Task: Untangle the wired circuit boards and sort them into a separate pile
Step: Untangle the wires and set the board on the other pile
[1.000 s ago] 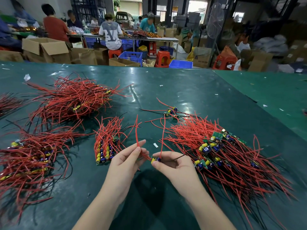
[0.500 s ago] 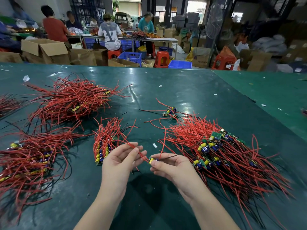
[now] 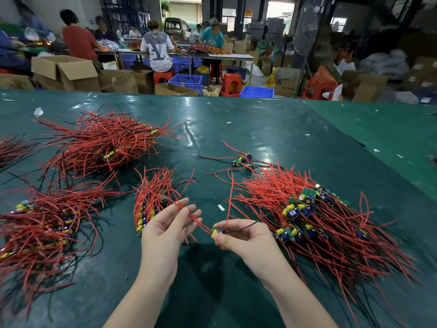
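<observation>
Circuit board, small and green with a yellow component and red and black leads (image 3: 218,231), sits pinched between the thumb and fingertips of the right hand (image 3: 241,235), lifted just above the bench between the two hands. One red lead (image 3: 196,221) runs from the board up and to the left across the fingers of the left hand (image 3: 165,227), which lies palm-up with fingers loosely straight, the wire resting on them rather than clamped. A second red lead rises upward from the board, and a thin black lead trails right toward the large tangled heap of red-wired boards (image 3: 314,214), just beside the right hand. The board's leads thus lie roughly left to right, and the small sorted bundle of boards with red wires (image 3: 151,202) lies just beyond the left hand, so that hand is the nearer one for setting the piece down there.

The dark green glossy bench (image 3: 236,129) also carries bigger red-wire heaps at far left (image 3: 99,143) and near left (image 3: 42,221), plus a few loose boards (image 3: 242,159) farther back. Beyond it, people work at tables among cardboard boxes, blue crates and red stools.
</observation>
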A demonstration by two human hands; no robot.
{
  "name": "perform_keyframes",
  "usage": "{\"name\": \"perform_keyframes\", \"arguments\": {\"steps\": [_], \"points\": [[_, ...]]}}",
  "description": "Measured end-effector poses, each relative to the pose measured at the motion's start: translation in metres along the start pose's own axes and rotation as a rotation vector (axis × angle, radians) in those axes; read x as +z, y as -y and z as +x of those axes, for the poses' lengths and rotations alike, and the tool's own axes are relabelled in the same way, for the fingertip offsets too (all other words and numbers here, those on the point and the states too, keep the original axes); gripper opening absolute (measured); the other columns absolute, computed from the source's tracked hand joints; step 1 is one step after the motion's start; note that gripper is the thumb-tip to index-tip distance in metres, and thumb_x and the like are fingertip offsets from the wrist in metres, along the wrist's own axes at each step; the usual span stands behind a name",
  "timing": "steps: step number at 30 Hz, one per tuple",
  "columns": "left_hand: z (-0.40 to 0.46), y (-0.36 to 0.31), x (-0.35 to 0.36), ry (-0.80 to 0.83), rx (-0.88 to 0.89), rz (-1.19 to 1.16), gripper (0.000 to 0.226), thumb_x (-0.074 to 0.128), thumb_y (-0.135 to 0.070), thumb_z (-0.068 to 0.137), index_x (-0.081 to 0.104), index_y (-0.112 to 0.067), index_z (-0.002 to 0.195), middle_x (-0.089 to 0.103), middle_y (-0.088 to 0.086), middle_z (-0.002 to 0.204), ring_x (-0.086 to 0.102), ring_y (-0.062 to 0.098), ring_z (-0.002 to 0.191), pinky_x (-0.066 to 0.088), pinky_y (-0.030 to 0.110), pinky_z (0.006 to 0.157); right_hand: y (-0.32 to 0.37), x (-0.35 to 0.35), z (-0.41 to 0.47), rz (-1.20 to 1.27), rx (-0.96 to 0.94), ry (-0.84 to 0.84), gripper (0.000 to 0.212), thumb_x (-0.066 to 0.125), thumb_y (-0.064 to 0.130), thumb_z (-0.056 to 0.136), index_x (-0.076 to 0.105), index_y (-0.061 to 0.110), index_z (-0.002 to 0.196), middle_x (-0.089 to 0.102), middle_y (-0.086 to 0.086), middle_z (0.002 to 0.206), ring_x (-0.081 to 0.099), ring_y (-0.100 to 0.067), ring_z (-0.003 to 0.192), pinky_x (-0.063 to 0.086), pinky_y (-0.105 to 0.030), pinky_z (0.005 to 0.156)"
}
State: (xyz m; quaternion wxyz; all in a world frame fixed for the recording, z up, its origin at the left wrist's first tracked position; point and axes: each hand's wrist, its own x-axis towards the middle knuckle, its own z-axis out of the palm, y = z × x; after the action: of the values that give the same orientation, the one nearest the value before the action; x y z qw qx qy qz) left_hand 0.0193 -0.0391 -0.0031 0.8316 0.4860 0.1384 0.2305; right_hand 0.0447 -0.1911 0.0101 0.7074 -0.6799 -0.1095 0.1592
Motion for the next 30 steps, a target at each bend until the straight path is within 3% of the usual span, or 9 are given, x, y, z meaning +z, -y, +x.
{"name": "perform_keyframes", "arguments": {"steps": [10, 17, 23, 30], "points": [[0.004, 0.000, 0.000, -0.048, 0.027, 0.044, 0.023, 0.047, -0.005, 0.099, 0.068, -0.013, 0.105, 0.061, -0.001, 0.070, 0.063, 0.011, 0.065, 0.056, 0.020, 0.066, -0.003, 0.000, 0.001, -0.054, -0.023, 0.044, 0.019, 0.075, -0.002, 0.078, 0.076, 0.017, 0.080, 0.071, 0.001, 0.072, 0.063, -0.009, 0.068, 0.050, -0.018, 0.071], [0.009, -0.004, -0.007, -0.074, 0.061, 0.016, 0.024, 0.048, 0.009, 0.095, 0.066, -0.006, 0.100, 0.074, -0.001, 0.083, 0.071, 0.012, 0.080, 0.058, 0.023, 0.073, -0.003, -0.001, 0.002, -0.108, -0.035, 0.029, 0.021, 0.075, -0.002, 0.077, 0.075, 0.019, 0.079, 0.070, 0.003, 0.071, 0.063, -0.009, 0.069, 0.051, -0.019, 0.073], [0.012, -0.007, -0.006, -0.136, 0.040, -0.055, 0.015, 0.052, -0.003, 0.096, 0.067, -0.002, 0.093, 0.069, 0.005, 0.085, 0.069, 0.012, 0.072, 0.057, 0.021, 0.068, 0.000, -0.003, 0.002, -0.103, -0.019, 0.041, 0.020, 0.076, -0.001, 0.077, 0.075, 0.019, 0.079, 0.071, 0.001, 0.072, 0.063, -0.008, 0.069, 0.050, -0.016, 0.070], [0.014, -0.013, -0.011, -0.159, -0.002, -0.159, 0.017, 0.053, 0.006, 0.093, 0.062, 0.003, 0.107, 0.069, 0.012, 0.098, 0.072, 0.017, 0.083, 0.059, 0.025, 0.073, 0.001, -0.008, 0.002, -0.099, 0.013, 0.041, 0.017, 0.077, 0.002, 0.077, 0.076, 0.019, 0.077, 0.072, 0.000, 0.074, 0.064, -0.009, 0.070, 0.051, -0.020, 0.074]]}}
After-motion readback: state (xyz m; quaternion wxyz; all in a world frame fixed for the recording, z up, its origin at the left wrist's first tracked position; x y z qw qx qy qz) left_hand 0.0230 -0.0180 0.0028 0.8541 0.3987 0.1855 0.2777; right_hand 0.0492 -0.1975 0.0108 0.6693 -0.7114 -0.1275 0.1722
